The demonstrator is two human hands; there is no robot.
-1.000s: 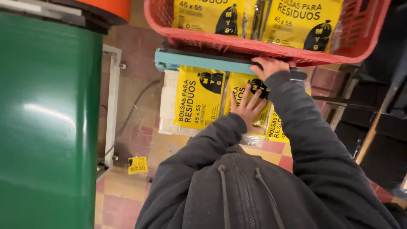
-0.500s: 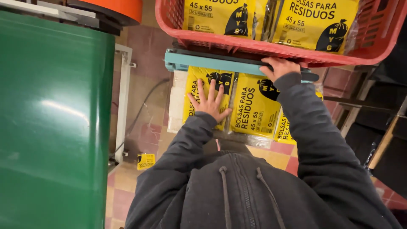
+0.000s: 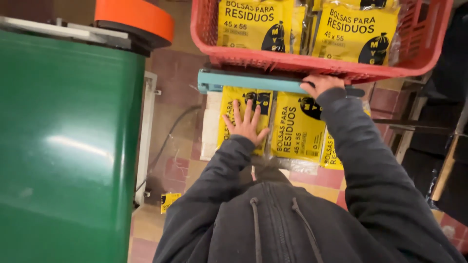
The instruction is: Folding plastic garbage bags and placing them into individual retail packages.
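A: What lies under the left hand?

B: A flat yellow plastic packet with black print, just left of the middle of the frame. The hand is spread flat on it, fingers apart, palm down, gripping nothing. The packet lies on a white slab-like worktop whose pale edge shows at its left.

A: And the right hand?

B: It sits above and to the right, fingers curled down over the long teal metal bar that crosses the frame just under the basket. Closed on the bar, as far as I can see; the fingertips are hidden behind it.

A: What is beside the first packet?

B: A second yellow packet right next to it, toward the middle, and a third yellow packet peeking from under the right dark sleeve. All three lie below the bar.

A: Further out?

B: Across the top of the frame, a red plastic mesh basket holding more yellow packets standing upright. The left third is filled by a big glossy green cylinder, with an orange round cap at the upper left. Below, a floor of red and cream tiles, and a small yellow scrap lying on it near the cylinder's foot.
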